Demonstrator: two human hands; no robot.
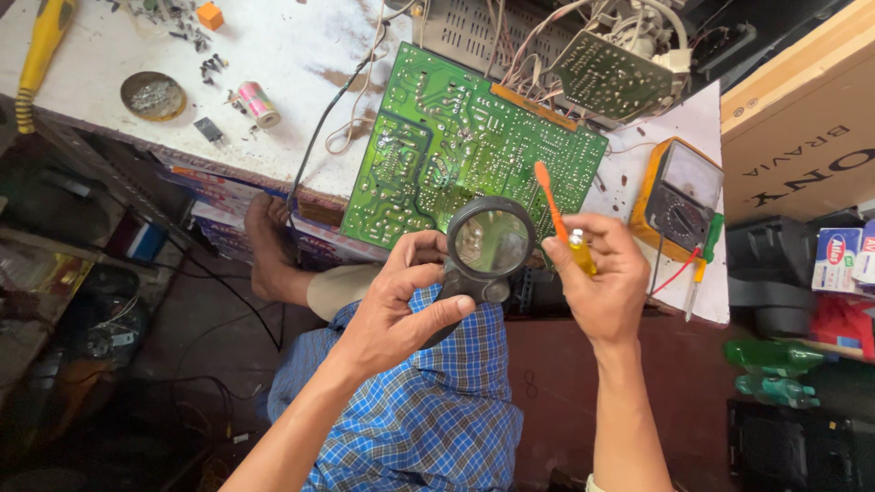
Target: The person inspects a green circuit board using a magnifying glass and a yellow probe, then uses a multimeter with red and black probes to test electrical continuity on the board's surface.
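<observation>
Left hand (394,310) fingers clamped on magnifying glass (486,248) handle — lens over green circuit board (465,146). Right hand (597,278) gripping orange screwdriver (558,214).

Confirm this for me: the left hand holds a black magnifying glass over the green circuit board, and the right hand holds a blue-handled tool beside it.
Not quite. In the head view the tool in the right hand is orange and yellow, not blue-handled. The rest stands: the left hand holds the black magnifying glass over the green circuit board.
</observation>
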